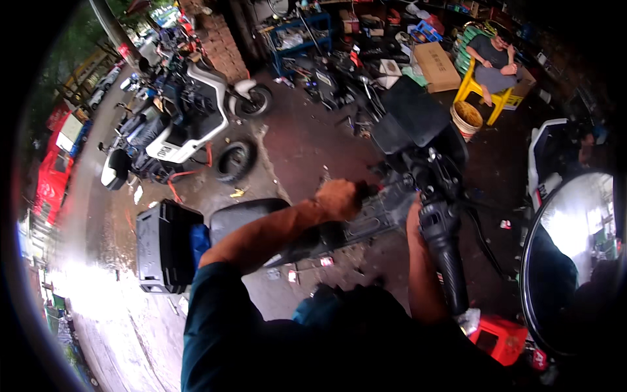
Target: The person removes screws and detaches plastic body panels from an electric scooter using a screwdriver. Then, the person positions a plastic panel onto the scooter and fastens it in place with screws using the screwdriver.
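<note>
My left hand (338,198) is curled over the scooter's dark step-through area (369,219), beside the front of the black seat (245,219); what its fingers hold is hidden. My right hand (414,219) reaches up behind the black handlebar grip (449,274) and its controls, so its fingers are mostly hidden. Above them are the scooter's dark front screen (411,114) and, to the right, a round mirror (565,261). A black top box (163,245) sits behind the seat at the left.
Parked scooters (189,124) and a loose tyre (235,162) stand at upper left. A seated person (490,65) is on a yellow chair (481,88) beside a bucket (466,121). Behind are cardboard boxes (434,65) and a blue shelf (290,39). A red crate (498,338) sits at lower right.
</note>
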`<state>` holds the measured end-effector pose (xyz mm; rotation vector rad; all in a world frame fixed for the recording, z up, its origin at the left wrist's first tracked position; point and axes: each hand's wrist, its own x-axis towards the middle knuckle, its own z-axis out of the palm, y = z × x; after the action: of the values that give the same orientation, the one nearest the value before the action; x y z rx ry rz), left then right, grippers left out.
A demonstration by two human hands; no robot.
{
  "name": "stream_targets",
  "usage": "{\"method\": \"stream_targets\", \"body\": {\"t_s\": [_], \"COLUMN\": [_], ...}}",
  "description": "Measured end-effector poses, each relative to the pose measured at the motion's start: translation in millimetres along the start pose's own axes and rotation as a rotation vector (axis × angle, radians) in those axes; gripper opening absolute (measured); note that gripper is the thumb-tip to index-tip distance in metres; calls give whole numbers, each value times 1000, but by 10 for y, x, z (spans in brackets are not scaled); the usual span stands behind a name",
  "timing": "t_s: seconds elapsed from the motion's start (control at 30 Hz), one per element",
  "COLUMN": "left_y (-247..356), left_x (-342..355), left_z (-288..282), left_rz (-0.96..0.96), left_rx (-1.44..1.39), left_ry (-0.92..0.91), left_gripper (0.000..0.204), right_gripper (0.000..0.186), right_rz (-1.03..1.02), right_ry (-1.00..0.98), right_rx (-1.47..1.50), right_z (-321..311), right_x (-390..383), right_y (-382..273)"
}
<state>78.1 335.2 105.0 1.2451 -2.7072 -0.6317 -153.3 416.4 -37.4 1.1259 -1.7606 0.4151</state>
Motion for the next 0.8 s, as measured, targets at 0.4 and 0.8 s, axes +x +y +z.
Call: {"method": "stream_targets", "body": {"t_s": [0.4,0.8], "left_y": [89,-899], "left_x": [-64,-991], "left_z": [3,1414], "left_rz": [70,-342], "left_rx": [310,-188], "left_ry": [186,213], "left_gripper": [30,20], "right_gripper": [46,53], "right_rz": [225,380], "right_ry": [-232,-225], "right_rx": [735,1175], "right_z": [245,-344], "right_x": [359,400], "right_y": [64,305]}}
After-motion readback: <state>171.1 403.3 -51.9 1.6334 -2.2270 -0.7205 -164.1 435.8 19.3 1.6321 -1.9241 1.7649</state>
